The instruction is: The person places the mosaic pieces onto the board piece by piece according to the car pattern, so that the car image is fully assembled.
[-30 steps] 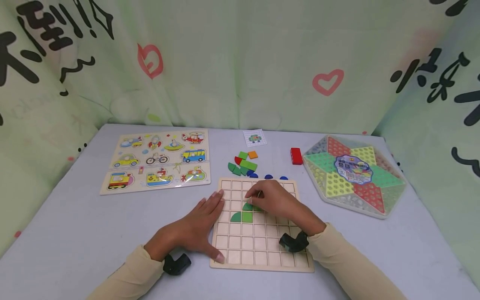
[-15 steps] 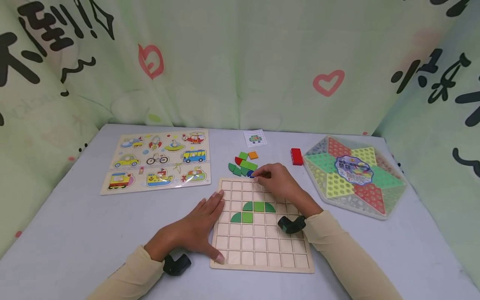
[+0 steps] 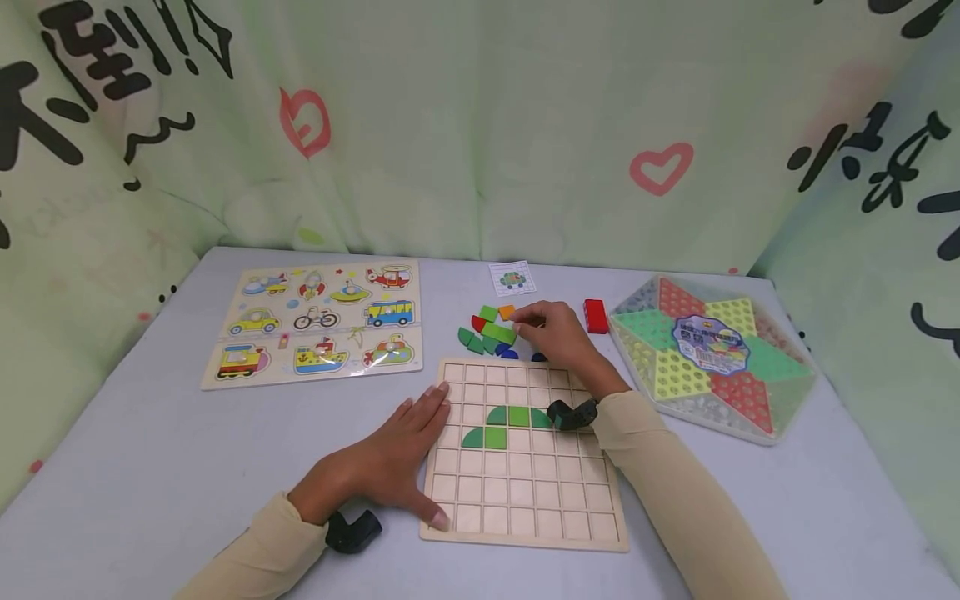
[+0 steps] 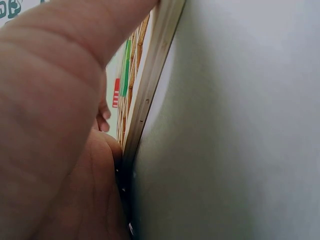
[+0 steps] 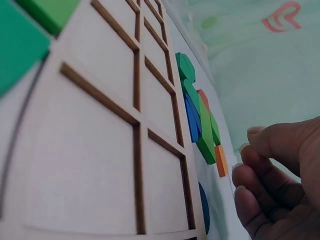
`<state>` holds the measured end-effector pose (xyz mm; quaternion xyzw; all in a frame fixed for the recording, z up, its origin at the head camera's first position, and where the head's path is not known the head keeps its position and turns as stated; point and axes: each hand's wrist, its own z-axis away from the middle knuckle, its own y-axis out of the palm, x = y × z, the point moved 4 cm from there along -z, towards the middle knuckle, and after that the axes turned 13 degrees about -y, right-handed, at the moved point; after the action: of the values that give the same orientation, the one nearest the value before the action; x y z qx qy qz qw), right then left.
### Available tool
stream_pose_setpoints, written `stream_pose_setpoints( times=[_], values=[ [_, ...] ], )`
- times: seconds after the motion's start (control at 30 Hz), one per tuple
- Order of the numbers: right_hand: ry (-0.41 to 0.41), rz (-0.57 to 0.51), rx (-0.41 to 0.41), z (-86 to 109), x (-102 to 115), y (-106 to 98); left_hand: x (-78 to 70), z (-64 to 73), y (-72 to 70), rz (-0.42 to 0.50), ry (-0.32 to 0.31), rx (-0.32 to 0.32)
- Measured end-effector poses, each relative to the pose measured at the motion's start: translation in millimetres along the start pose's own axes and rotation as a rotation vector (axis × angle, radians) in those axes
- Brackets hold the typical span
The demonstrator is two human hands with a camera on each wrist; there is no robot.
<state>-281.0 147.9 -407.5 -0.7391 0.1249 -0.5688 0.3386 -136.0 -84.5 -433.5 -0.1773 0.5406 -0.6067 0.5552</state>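
Observation:
The wooden grid board (image 3: 525, 500) lies on the table with two green squares (image 3: 496, 437) and several dark green quarter-circle pieces (image 3: 473, 437) in its cells. Along its left edge rests my left hand (image 3: 390, 458), fingers spread and thumb on the near corner. Beyond the far edge, my right hand (image 3: 558, 337) hovers by the loose pieces, its fingertips close to an orange square (image 3: 506, 312). In the right wrist view, the fingers of that right hand (image 5: 275, 175) bend loosely with nothing between them, and the orange square (image 5: 221, 161) stands apart from them.
Loose green pieces (image 3: 498, 332), a red piece (image 3: 477, 323) and blue pieces (image 3: 508, 354) lie behind the board. A pattern card (image 3: 513, 279) is farther back. A vehicle puzzle (image 3: 315, 321) lies left; a red block (image 3: 596, 317) and a hexagonal game box (image 3: 708, 354) lie right.
My right hand has left the green pieces on the board and moved away from me, past the blue pieces, to the orange square. The left hand stays where it was.

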Motion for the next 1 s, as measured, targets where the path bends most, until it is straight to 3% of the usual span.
stream_pose_setpoints(
  times=[0.33,0.53,1.0],
  values=[
    [0.081,-0.080,-0.104,-29.5,-16.3,5.1,0.8,-0.1,0.8,-0.006,-0.016,0.004],
    [0.108,-0.069,-0.138,-35.8,-17.7,8.5,-0.3,-0.5,0.4,-0.002,-0.006,0.002],
    [0.133,-0.001,0.031,-38.5,-13.8,11.6,1.0,0.8,0.3,0.018,0.022,-0.002]
  ],
)
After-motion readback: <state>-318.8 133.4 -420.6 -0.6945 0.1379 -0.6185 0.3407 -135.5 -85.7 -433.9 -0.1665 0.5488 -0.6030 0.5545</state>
